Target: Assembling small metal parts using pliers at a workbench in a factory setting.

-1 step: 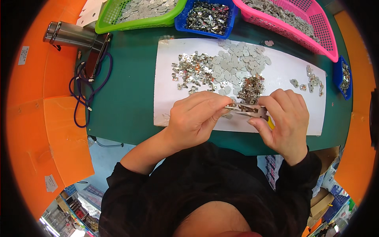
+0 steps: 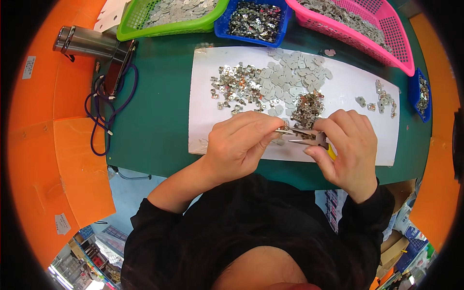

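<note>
My left hand (image 2: 241, 142) is closed in a pinch on a small shiny metal part (image 2: 285, 129). Its exact shape is partly covered by my thumb and finger. In my right hand (image 2: 352, 147) is a pair of pliers (image 2: 317, 138) with yellow handles, mostly hidden by the palm. The jaws stand apart and point left, their tips close to the metal part. Just beyond the pliers is a pile of small metal fittings (image 2: 307, 107) on a white board (image 2: 205, 121). Flat grey plates (image 2: 295, 72) and more loose shiny fittings (image 2: 237, 84) are spread farther back.
Along the back are a green basket (image 2: 166, 33), a blue bin (image 2: 251, 40) and a pink basket (image 2: 348, 41), all full of metal parts. A small blue tray (image 2: 419, 94) stands at right. Left are a steel flask (image 2: 92, 42) and a purple cord (image 2: 130, 96). Orange panels (image 2: 34, 159) flank the green table.
The jaws of the pliers are a little wider apart, and my right hand has shifted very slightly. My left hand stays in place.
</note>
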`<state>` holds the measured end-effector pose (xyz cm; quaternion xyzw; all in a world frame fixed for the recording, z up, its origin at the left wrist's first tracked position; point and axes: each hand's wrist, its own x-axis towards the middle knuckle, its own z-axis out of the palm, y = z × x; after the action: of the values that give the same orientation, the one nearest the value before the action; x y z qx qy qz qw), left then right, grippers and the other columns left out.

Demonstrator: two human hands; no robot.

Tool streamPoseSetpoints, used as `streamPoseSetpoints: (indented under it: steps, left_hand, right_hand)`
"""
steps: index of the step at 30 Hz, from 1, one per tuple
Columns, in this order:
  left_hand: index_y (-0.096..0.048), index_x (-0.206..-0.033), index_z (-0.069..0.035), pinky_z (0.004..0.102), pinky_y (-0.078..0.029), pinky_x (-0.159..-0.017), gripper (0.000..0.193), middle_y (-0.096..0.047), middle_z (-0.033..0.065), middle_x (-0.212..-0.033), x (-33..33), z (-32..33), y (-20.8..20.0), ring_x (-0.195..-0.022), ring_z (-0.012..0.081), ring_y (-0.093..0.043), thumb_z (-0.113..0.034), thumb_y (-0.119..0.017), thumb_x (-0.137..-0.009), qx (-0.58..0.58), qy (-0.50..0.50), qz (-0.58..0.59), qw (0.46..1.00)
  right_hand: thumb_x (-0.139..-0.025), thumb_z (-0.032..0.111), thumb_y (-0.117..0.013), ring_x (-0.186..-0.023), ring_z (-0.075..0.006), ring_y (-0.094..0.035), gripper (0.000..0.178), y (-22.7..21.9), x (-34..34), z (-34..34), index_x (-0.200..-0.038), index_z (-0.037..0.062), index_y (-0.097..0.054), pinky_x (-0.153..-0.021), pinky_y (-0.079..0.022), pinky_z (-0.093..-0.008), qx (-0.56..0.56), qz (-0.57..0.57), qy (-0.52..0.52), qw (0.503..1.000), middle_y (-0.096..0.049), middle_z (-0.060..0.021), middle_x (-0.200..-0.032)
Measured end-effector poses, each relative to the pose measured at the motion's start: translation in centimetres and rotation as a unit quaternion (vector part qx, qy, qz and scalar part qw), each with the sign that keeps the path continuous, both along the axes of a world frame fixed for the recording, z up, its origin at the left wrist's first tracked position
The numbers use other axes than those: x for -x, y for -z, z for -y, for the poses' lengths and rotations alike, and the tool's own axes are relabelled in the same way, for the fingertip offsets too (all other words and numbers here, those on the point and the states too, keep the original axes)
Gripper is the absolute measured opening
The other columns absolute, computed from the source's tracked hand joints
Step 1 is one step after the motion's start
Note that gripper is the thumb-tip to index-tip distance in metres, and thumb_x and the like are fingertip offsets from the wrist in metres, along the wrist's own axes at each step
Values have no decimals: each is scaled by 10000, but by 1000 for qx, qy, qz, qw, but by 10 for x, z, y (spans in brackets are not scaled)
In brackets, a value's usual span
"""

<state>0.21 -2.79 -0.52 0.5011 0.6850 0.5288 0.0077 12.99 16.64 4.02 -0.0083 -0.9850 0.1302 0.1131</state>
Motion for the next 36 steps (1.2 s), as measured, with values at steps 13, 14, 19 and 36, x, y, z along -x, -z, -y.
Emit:
streamPoseSetpoints:
  steps: [13,14,19,36]
  left_hand:
    - [-688,-963,45,296,-545,-647,117,-704,143,-836,-3,-1,-1,-715,247,-686,26,-705,-849,1,-30,-16,999]
    - [-690,-956,43,296,-545,-647,115,-704,142,-835,-3,-1,-1,-713,247,-685,26,-709,-845,1,-32,-13,999]
    - [-685,-935,43,285,-532,-620,87,-697,145,-818,0,3,-3,-696,242,-678,16,-699,-853,21,-6,3,1000]
    - [-610,-887,20,278,-488,-579,135,-629,86,-716,-11,-1,-4,-634,165,-635,-34,-527,-978,10,-26,304,952]
  right_hand:
    - [-804,391,-711,-754,-269,-511,367,8,5,4,-944,62,-629,-686,-383,-375,15,-10,-10,1000,-551,-70,-837]
    - [-804,391,-711,-754,-269,-511,367,9,5,4,-944,62,-629,-686,-383,-375,16,-10,-10,1000,-551,-70,-837]
    - [-805,410,-715,-693,-262,-503,359,10,4,3,-878,72,-621,-638,-382,-366,15,-5,-25,1000,-539,-50,-769]
    - [-803,337,-736,-705,-277,-503,296,2,7,4,-875,76,-616,-640,-386,-377,56,-10,14,998,-523,-72,-770]
